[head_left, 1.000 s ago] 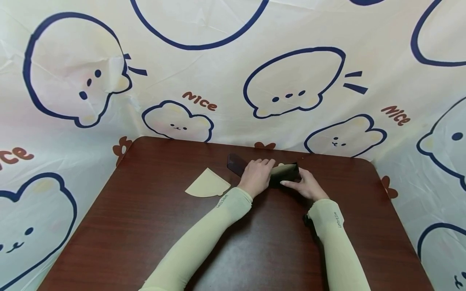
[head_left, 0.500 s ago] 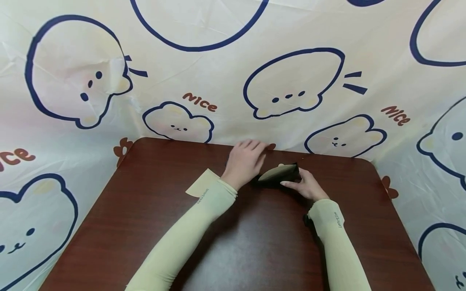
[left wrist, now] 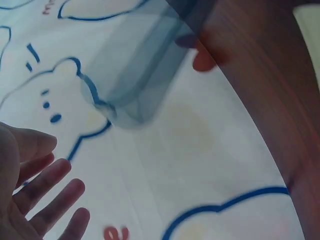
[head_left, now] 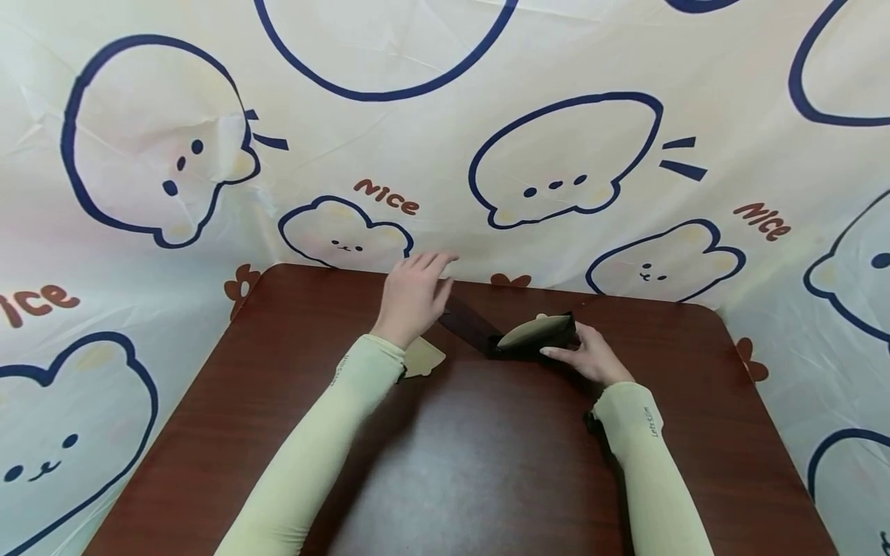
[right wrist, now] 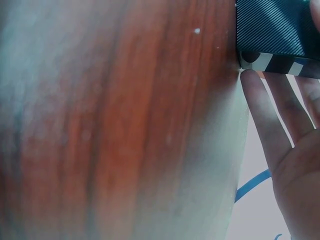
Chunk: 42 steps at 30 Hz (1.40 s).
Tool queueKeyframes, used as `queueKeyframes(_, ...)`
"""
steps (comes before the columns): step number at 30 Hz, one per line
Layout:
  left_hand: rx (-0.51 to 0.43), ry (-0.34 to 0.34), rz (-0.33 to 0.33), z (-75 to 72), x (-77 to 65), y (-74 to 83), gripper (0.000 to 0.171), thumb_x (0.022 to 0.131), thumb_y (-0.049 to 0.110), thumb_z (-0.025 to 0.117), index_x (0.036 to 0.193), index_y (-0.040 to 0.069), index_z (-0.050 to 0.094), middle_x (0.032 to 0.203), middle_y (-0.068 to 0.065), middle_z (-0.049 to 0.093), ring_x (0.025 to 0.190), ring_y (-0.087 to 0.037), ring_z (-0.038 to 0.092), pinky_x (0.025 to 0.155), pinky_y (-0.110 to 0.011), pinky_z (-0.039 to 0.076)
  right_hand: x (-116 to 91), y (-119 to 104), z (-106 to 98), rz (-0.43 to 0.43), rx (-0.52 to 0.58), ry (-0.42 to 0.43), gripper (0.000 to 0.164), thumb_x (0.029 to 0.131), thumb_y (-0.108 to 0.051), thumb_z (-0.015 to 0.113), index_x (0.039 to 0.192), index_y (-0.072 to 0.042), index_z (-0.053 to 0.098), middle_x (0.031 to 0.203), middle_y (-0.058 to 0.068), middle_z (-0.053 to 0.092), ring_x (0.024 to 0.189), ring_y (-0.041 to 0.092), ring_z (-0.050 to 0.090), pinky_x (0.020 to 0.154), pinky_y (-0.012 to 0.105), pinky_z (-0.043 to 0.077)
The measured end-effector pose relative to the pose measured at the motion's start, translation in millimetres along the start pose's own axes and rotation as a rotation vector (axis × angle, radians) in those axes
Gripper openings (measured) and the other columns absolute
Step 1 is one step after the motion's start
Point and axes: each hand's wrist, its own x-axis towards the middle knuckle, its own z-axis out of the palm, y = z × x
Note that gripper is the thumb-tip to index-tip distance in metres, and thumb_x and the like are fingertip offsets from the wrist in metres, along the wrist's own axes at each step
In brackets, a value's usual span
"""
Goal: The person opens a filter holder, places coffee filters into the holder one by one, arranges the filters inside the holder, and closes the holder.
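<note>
My right hand (head_left: pixel 592 357) holds the right end of a dark case (head_left: pixel 541 343), thumb at the front and fingers behind. The right wrist view shows the case's ribbed black surface (right wrist: pixel 277 25) above several fingers. A cream piece (head_left: pixel 530 330) shows in the case's mouth. From its left end a long dark flap (head_left: pixel 470 326) leans out; in the left wrist view a blurred, see-through dark shape (left wrist: pixel 135 85) appears there. My left hand (head_left: pixel 413 297) is in the air left of the flap, fingers loosely spread, holding nothing. Below it lies a cream fan-shaped piece (head_left: pixel 426 358), partly hidden by the wrist.
The brown wooden table (head_left: pixel 445 463) carries these things near its far edge. A pale cloth (head_left: pixel 431 139) with blue cartoon outlines hangs behind and at both sides.
My left hand has come off the case and moved left and back, passing over the flap and now partly covering the cream fan-shaped piece. My right hand keeps its hold on the case.
</note>
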Motion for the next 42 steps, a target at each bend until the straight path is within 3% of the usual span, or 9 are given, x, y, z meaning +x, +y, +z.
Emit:
queueKeyframes(4, -0.001, -0.005, -0.040, -3.1, -6.6, -22.4, 0.031, 0.093, 0.023, 0.060, 0.124, 0.021, 0.060, 0.117, 0.002, 0.063, 0.104, -0.020, 0.058, 0.080, -0.039, 0.048, -0.3, 0.3, -0.1, 0.004, -0.002, 0.004, 0.064, 0.077, -0.054, 0.074, 0.130, -0.024, 0.055, 0.130, 0.002, 0.057, 0.117, 0.024, 0.052, 0.102, 0.052, 0.038)
queueKeyframes(8, -0.003, -0.048, -0.092, -5.0, -15.7, -42.5, 0.032, 0.092, 0.024, 0.062, 0.124, 0.020, 0.060, 0.117, 0.000, 0.063, 0.107, -0.021, 0.058, 0.083, -0.042, 0.048, -0.4, 0.6, -0.3, 0.005, -0.002, 0.004, 0.066, 0.076, -0.056, 0.073, 0.131, -0.024, 0.054, 0.130, 0.002, 0.057, 0.117, 0.024, 0.052, 0.101, 0.052, 0.039)
queueKeyframes(11, -0.015, -0.115, -0.144, -4.4, -25.0, -54.2, 0.034, 0.090, 0.024, 0.065, 0.123, 0.018, 0.061, 0.118, -0.001, 0.063, 0.108, -0.023, 0.058, 0.083, -0.044, 0.049, -0.2, 0.6, 0.6, 0.011, -0.003, 0.002, 0.068, 0.075, -0.058, 0.073, 0.131, -0.024, 0.054, 0.129, 0.003, 0.057, 0.116, 0.024, 0.052, 0.101, 0.052, 0.039)
queueKeyframes(17, -0.045, -0.324, -0.223, 3.9, -43.4, -71.4, 0.040, 0.086, 0.027, 0.071, 0.124, 0.018, 0.060, 0.120, -0.003, 0.062, 0.107, -0.025, 0.059, 0.080, -0.045, 0.051, 1.0, 0.3, 1.1, 0.001, -0.005, 0.005, 0.066, 0.076, -0.056, 0.073, 0.132, -0.026, 0.054, 0.131, 0.001, 0.057, 0.120, 0.023, 0.051, 0.103, 0.052, 0.038)
queueKeyframes(20, -0.058, -0.383, -0.243, 8.1, -50.6, -77.2, 0.043, 0.085, 0.026, 0.073, 0.125, 0.019, 0.059, 0.121, -0.003, 0.061, 0.107, -0.024, 0.058, 0.081, -0.045, 0.050, 1.1, 0.6, 1.2, 0.005, -0.007, 0.004, 0.067, 0.075, -0.057, 0.073, 0.131, -0.025, 0.054, 0.131, 0.002, 0.057, 0.119, 0.024, 0.051, 0.102, 0.052, 0.038)
queueKeyframes(30, -0.083, -0.483, -0.295, 17.2, -67.0, -90.3, 0.055, 0.080, 0.030, 0.078, 0.129, 0.018, 0.057, 0.121, -0.006, 0.060, 0.107, -0.026, 0.059, 0.082, -0.049, 0.049, 0.7, -0.2, 1.3, 0.004, -0.004, 0.007, 0.068, 0.075, -0.057, 0.073, 0.131, -0.024, 0.054, 0.129, 0.003, 0.058, 0.118, 0.025, 0.052, 0.101, 0.053, 0.038)
queueKeyframes(42, -0.180, -0.656, -0.357, 25.1, -82.9, -96.7, 0.091, 0.063, 0.038, 0.090, 0.140, 0.016, 0.048, 0.131, -0.008, 0.056, 0.120, -0.029, 0.052, 0.094, -0.052, 0.044, 0.1, -0.3, 2.4, -0.019, -0.002, 0.007, 0.066, 0.076, -0.056, 0.073, 0.133, -0.029, 0.053, 0.133, -0.001, 0.056, 0.121, 0.022, 0.050, 0.102, 0.051, 0.038)
